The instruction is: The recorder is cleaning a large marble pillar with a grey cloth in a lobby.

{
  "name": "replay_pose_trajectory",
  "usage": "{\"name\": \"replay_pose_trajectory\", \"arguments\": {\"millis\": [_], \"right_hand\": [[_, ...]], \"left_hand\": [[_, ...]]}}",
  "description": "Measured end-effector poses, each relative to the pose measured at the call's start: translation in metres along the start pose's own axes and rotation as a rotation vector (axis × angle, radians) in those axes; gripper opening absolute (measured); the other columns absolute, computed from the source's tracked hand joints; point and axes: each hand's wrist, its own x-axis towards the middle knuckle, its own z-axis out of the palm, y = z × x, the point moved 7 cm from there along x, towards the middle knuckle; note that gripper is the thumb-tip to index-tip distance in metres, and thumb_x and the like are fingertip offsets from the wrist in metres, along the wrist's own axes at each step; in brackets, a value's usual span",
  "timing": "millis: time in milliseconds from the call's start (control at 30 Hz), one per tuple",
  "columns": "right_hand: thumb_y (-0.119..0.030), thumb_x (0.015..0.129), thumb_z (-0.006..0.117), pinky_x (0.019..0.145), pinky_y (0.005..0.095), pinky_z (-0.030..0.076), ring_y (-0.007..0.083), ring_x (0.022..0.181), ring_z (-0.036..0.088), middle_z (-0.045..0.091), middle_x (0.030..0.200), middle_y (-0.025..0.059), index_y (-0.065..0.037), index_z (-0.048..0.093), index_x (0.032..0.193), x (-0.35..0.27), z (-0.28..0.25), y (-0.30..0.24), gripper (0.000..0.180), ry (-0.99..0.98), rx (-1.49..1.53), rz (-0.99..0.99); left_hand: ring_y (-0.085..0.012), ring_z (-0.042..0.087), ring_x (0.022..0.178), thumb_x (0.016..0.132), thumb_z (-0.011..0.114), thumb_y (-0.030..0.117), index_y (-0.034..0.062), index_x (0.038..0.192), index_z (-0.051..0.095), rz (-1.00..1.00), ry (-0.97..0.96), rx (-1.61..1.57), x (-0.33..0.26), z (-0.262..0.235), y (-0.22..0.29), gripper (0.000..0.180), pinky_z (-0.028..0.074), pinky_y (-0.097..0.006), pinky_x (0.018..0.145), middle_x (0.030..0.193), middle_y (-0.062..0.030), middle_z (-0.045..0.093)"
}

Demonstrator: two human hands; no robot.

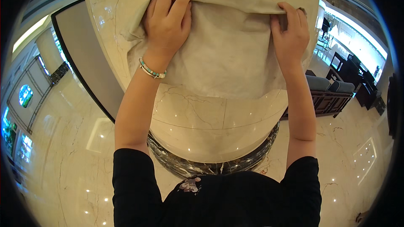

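Observation:
A pale grey-beige cloth (227, 46) is spread against a round, polished cream marble column (202, 113) in front of me. Its upper edge is folded over into a long roll. My left hand (166, 21) grips the upper left part of that edge, fingers curled over the fold, and a beaded bracelet (151, 69) sits on this wrist. At the upper right corner, my right hand (291, 33) pinches the fold between thumb and fingers. Below the hands the cloth hangs down, its lower edge loose over the marble.
Dark veined marble rings the column's base (214, 167). Close by on the left stands a tall grey panel (84, 50) with a black frame. To the right is a dark wooden sofa (328, 96) with grey cushions. The glossy marble floor (67, 155) reflects ceiling lights.

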Motion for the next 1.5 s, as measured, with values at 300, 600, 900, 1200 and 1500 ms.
{"name": "replay_pose_trajectory", "arguments": {"millis": [300, 600, 900, 1200, 1500], "right_hand": [[-0.009, 0.082, 0.051, 0.072, 0.0328, 0.041, 0.0282, 0.082, 0.048, 0.045, 0.091, 0.015, -0.01, 0.043, 0.125, 0.003, 0.014, 0.004, 0.044, 0.009, -0.048, -0.134], [-0.011, 0.083, 0.043, 0.091, 0.0397, 0.033, 0.0405, 0.103, 0.042, 0.043, 0.113, 0.0268, -0.001, 0.042, 0.124, 0.079, 0.009, 0.005, 0.041, 0.043, -0.096, -0.165], [-0.013, 0.075, 0.052, 0.092, 0.0442, 0.032, 0.0382, 0.1, 0.044, 0.048, 0.107, 0.0199, -0.005, 0.048, 0.121, -0.035, 0.014, 0.004, 0.047, 0.01, -0.115, -0.218], [-0.014, 0.073, 0.053, 0.095, 0.0455, 0.029, 0.0383, 0.105, 0.041, 0.045, 0.113, 0.0217, -0.004, 0.045, 0.124, -0.03, 0.014, 0.008, 0.052, -0.07, -0.101, -0.13], [-0.014, 0.083, 0.044, 0.094, 0.0401, 0.031, 0.0404, 0.106, 0.041, 0.042, 0.117, 0.0271, -0.004, 0.039, 0.127, 0.085, 0.011, 0.009, 0.045, 0.067, -0.157, -0.18]], "left_hand": [[-0.0281, 0.048, 0.089, 0.065, 0.061, 0.007, 0.0011, 0.112, 0.054, -0.036, -0.018, -0.366, 0.007, -0.008, -0.012, 0.047, 0.039, -0.035, 0.08, 0.097, -0.0133, 0.052], [-0.0328, 0.042, 0.11, 0.073, 0.058, 0.011, -0.0005, 0.119, 0.046, 0.005, -0.028, 0.032, 0.076, 0.006, -0.035, 0.049, 0.031, -0.037, 0.096, 0.117, -0.0204, 0.045], [-0.0299, 0.045, 0.099, 0.07, 0.061, 0.022, 0.0035, 0.119, 0.049, -0.109, -0.148, -0.055, -0.042, -0.005, 0.007, 0.054, 0.034, -0.038, 0.088, 0.113, -0.0139, 0.047], [-0.0291, 0.045, 0.098, 0.07, 0.06, 0.024, 0.0038, 0.121, 0.048, -0.065, -0.145, -0.032, -0.033, -0.005, 0.009, 0.056, 0.037, -0.037, 0.085, 0.108, -0.0115, 0.048], [-0.0343, 0.038, 0.114, 0.077, 0.054, 0.022, 0.0006, 0.125, 0.039, -0.037, -0.061, 0.013, 0.085, 0.013, -0.032, 0.055, 0.026, -0.041, 0.098, 0.121, -0.022, 0.041]]}}
